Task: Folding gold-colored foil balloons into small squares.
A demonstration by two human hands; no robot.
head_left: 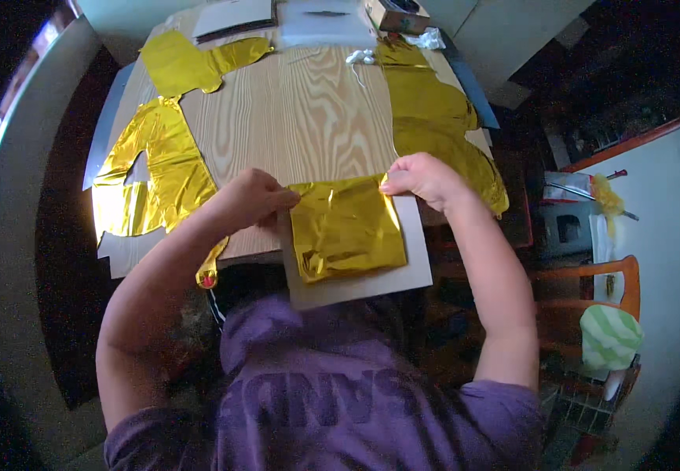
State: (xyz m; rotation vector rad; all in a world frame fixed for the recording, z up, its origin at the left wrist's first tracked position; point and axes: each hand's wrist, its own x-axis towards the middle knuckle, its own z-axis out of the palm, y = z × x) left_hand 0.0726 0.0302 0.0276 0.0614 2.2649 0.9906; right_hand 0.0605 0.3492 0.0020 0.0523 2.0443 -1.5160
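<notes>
Both hands pinch the top corners of a folded gold foil sheet lying on a grey card.

The foil is crinkled and shiny, roughly square; its fingertip contact is hidden under the knuckles. The left hand grasps the upper left corner, the right hand the upper right. Beyond the grip, on the wooden table, lie other gold foil shapes, possibly deflated balloons.

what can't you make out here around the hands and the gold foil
Head view only:
- Left hand fingertips: curled under, grip on folded gold foil unclear.
- Right hand: the pinch hides the foil's corner.
- Grey card: mostly covered by foil.
- Box at the far table edge: cut off by the frame.
</notes>
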